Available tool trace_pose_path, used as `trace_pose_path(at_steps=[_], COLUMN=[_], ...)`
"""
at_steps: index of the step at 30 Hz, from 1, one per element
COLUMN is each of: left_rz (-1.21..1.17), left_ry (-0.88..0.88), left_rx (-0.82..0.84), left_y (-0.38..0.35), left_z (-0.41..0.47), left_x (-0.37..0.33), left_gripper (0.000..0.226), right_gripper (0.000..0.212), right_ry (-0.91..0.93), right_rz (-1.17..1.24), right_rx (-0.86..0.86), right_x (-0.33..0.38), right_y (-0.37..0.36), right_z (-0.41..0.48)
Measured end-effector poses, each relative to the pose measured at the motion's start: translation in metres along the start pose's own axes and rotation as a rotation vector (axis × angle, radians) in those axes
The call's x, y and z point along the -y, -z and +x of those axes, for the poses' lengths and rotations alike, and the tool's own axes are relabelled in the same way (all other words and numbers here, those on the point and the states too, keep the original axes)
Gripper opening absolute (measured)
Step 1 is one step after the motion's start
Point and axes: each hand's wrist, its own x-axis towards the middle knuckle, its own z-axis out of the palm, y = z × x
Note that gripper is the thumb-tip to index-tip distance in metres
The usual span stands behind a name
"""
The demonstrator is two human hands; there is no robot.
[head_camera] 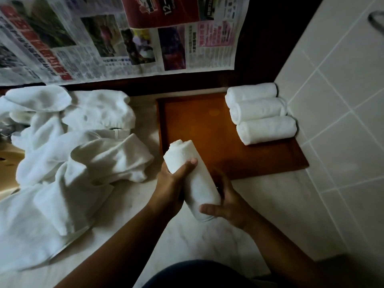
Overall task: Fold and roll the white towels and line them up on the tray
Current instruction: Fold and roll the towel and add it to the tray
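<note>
Pale counter (270,190), glossy wooden tray (197,125), cylindrical towel roll (199,183)

Tray (193,121): reddish-brown wood, rectangular, low raised rim, lying flat at centre right of the frame. Rolled towels, three, white: top roll (251,94), middle roll (257,111), bottom roll (267,129), lying side by side along the tray's right end, each touching the next, long axes running roughly left to right. Fourth rolled towel (193,173): white, tight cylinder, held on a diagonal at lower centre, its spiral end uppermost over the tray's lower left corner; left hand (172,183) grips its middle, right hand (230,204) grips its lower end. Loose towels (72,142): white, unfolded, crumpled in a heap across the left of the frame.
</note>
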Motion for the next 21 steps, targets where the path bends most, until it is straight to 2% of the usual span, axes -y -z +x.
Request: trace_pose_path(at_steps=[3,7,10,12,14,16,18,21], left_rz=[-0.018,0.06,0.289,0.546,0.822,1.006,1.064,1.0], left_ry=[0.033,0.04,-0.01,-0.071,-0.094,-0.004,0.093,0.077], left_rx=[-0.048,-0.097,-0.114,-0.129,-0.135,-0.083,0.024,0.065], left_y=[-0.007,-0.015,-0.028,-0.044,-0.067,-0.095,-0.125,-0.155], left_z=[0.015,0.03,0.038,0.046,0.062,0.08,0.095,0.113], left_x=[0.005,0.013,0.017,0.023,0.035,0.049,0.068,0.084], left_gripper=[0.08,0.08,0.082,0.076,0.062,0.053,0.051,0.043], right_gripper=[0.085,0.092,0.08,0.072,0.065,0.06,0.053,0.053], right_ry=[-0.045,-0.035,0.036,0.078,0.113,0.136,0.131,0.145], right_rz=[-0.001,-0.108,-0.23,-0.354,-0.546,-0.817,-1.052,-1.109], right_rx=[-0.082,-0.131,-0.154,-0.208,-0.338,-0.502,-0.618,-0.793], right_x=[0.004,0.002,0.006,0.016,0.016,0.008,-0.004,-0.022], right_y=[0.02,0.059,0.11,0.142,0.173,0.198,0.216,0.217], right_z=[0.001,0.005,0.006,0.007,0.011,0.017,0.021,0.02])
